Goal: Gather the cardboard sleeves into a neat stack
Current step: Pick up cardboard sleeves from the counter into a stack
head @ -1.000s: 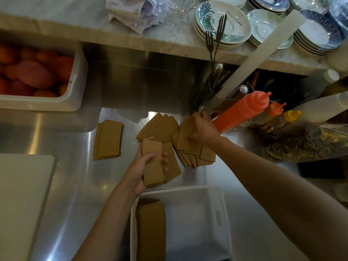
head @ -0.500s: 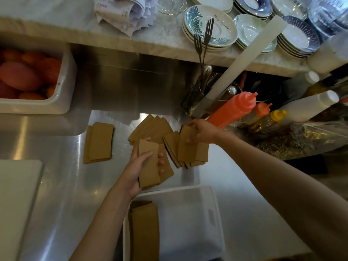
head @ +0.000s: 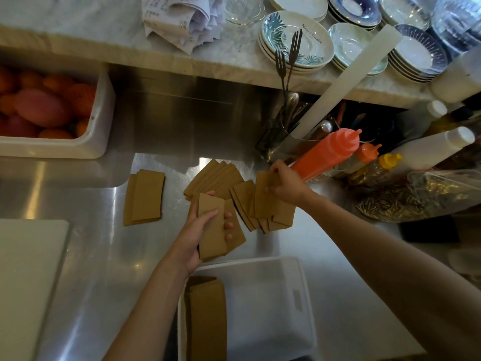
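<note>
Two hands busy, both loaded. Since a second ago: right hand point(head: 285, 185) gone from pressing on fanned sleeves point(head: 243, 201) to pinching top sleeve point(head: 265, 196), near end tipped up off pile. Means next piece about to join held stack point(head: 212, 225), clamped in left hand point(head: 196, 234) grip, thumb across face. More sleeves: small pile point(head: 144, 196) on counter point(head: 99, 256) left, some in white bin point(head: 263, 308). Flat brown matte cardboard, tapered strips; steel glossy, slippery.
</note>
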A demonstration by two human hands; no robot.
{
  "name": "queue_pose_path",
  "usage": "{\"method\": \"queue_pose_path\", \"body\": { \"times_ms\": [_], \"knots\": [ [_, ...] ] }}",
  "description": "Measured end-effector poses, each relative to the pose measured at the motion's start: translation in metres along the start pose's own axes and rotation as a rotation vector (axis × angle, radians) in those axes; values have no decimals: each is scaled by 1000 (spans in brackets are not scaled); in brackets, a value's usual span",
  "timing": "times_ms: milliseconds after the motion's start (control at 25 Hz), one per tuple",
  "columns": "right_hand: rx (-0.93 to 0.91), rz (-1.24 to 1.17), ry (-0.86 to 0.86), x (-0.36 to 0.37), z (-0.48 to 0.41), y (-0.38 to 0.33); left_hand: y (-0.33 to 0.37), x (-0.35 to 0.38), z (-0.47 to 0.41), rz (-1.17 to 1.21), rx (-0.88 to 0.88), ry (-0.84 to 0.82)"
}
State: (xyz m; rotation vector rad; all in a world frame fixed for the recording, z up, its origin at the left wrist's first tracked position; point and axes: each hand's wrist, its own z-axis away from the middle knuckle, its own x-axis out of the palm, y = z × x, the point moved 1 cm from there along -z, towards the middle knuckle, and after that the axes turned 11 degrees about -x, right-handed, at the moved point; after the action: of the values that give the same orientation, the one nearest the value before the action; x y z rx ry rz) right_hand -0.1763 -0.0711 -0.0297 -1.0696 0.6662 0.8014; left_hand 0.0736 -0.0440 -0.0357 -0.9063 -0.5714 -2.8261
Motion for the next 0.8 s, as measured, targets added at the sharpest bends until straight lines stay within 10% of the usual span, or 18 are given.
{"method": "queue_pose_path", "body": {
  "times_ms": [440, 800],
  "knots": [
    [-136, -502, -254, -48, 81, -78, -1, 9, 20, -104, -14, -59],
    [-301, -23, 52, 7, 107, -111, -21, 20, 50, -161, -71, -185]
  ]
}}
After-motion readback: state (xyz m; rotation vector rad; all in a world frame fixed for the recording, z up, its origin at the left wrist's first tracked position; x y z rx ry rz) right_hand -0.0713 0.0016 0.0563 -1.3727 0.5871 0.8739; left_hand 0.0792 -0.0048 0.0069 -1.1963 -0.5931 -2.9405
